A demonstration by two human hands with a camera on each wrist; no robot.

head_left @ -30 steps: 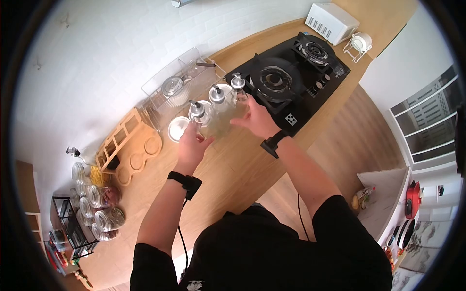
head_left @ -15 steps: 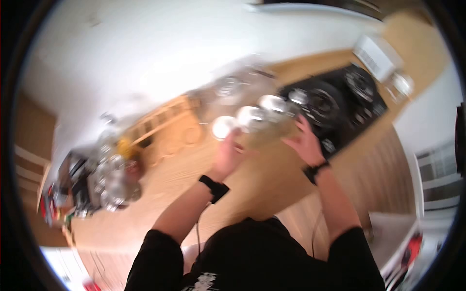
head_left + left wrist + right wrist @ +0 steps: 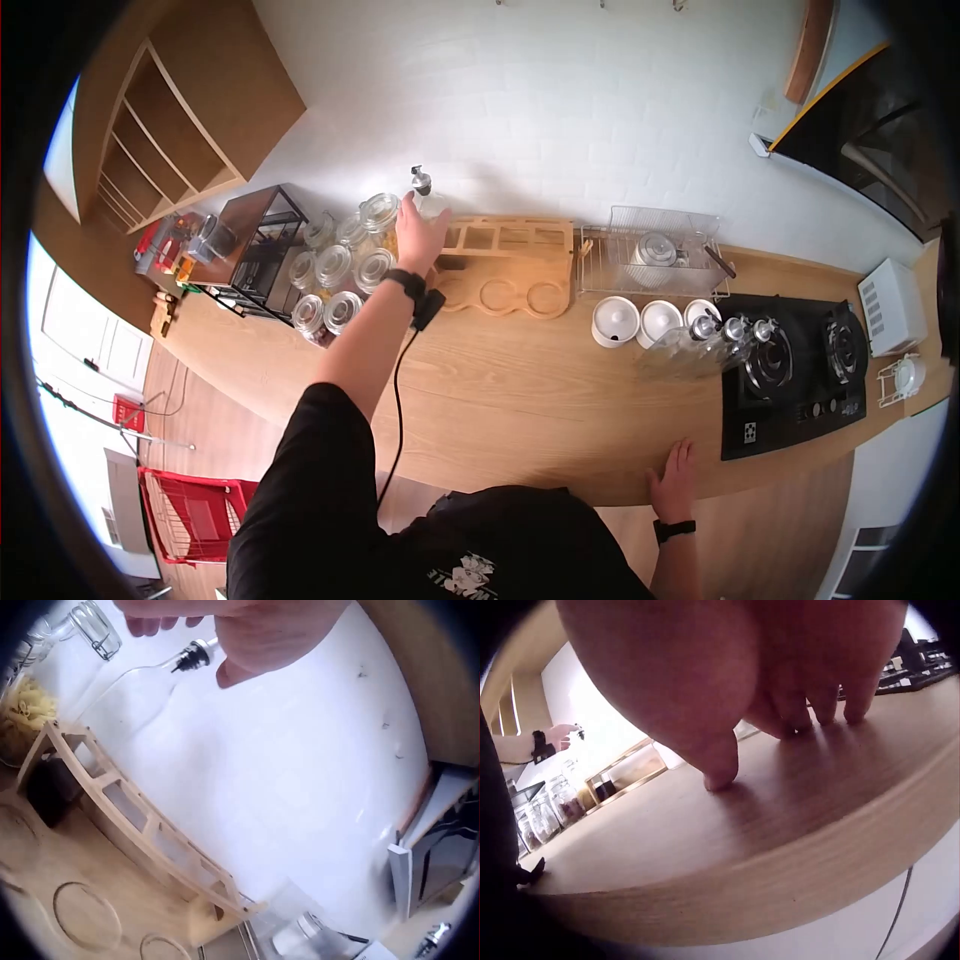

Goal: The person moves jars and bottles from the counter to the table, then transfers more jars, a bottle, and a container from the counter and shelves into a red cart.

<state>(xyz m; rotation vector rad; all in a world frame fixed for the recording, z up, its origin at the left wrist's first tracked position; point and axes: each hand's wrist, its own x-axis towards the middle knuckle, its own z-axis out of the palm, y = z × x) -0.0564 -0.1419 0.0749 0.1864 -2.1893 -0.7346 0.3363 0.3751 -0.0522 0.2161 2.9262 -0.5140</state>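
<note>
By the back wall, my left hand [image 3: 420, 238] reaches for a clear glass bottle [image 3: 135, 697] with a metal pourer top. The left wrist view has the pourer [image 3: 196, 655] between my thumb and fingers, which are spread rather than closed around it. Behind the wooden rack [image 3: 510, 238], the bottle stands close to jars with clip lids. My right hand [image 3: 675, 482] rests at the front edge of the counter [image 3: 667, 832], thumb and fingertips down on the wood.
Several clip-lid jars [image 3: 334, 264] and a black metal shelf [image 3: 262, 262] stand at the left. To the right, three similar bottles [image 3: 690, 345] stand before white round containers [image 3: 615, 320], beside the gas hob [image 3: 790, 400]. A wire rack [image 3: 650, 225] is behind them.
My view has swung left. Both hands have left the bottles by the hob: the left hand has gone over to the bottle by the wall, the right down to the counter's edge.
</note>
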